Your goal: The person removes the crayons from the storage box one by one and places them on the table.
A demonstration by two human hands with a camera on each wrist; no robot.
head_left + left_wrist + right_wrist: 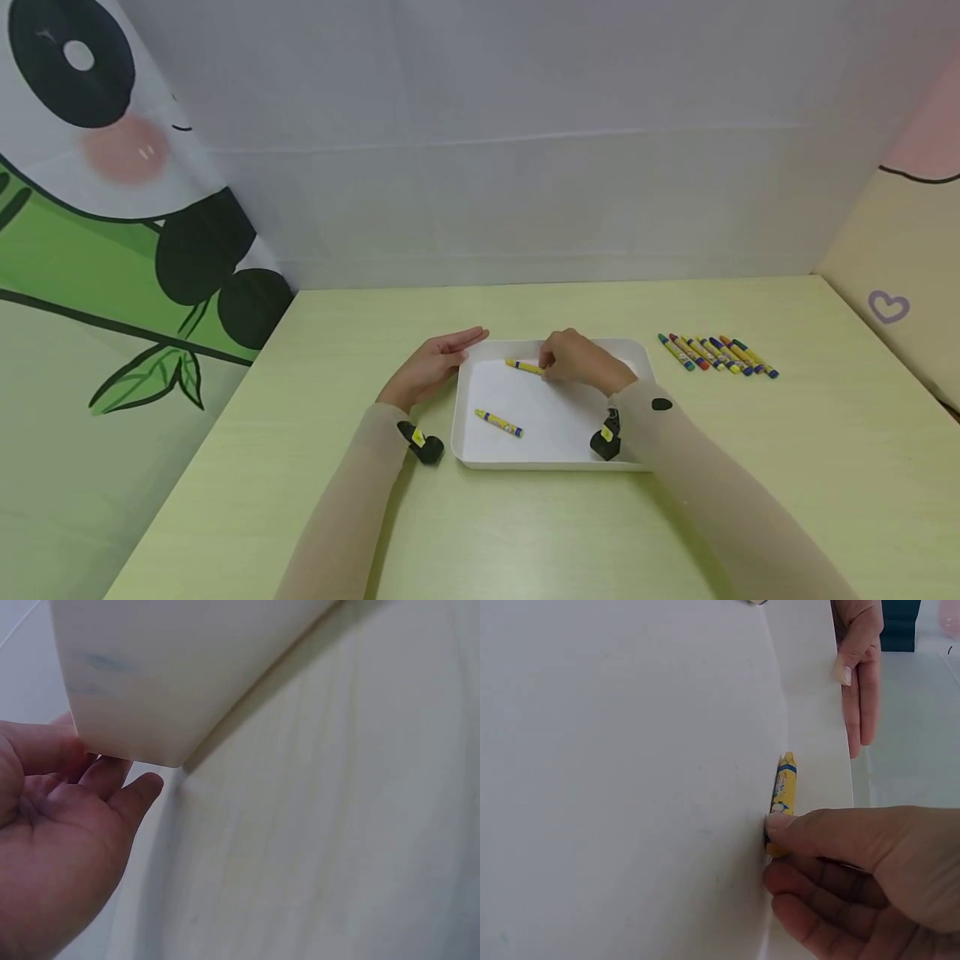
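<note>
A white rectangular tray [558, 437] lies on the table in the head view. My right hand [581, 362] reaches over it and pinches a yellow crayon [523, 367] near one end, between thumb and fingers. In the right wrist view that crayon [784, 787] lies along the tray's inner edge. A second yellow crayon [498, 423] rests at a slant on the left part of the tray. My left hand [431, 367] is at the tray's far left corner, fingers straight; in the left wrist view its fingertips touch the tray's outer wall [150, 697].
Several crayons [717, 356] of different colours lie side by side in a slanted row on the table [525, 533], right of the tray. A pale cloth wall [525, 200] rises at the table's back edge, with printed panels on both sides.
</note>
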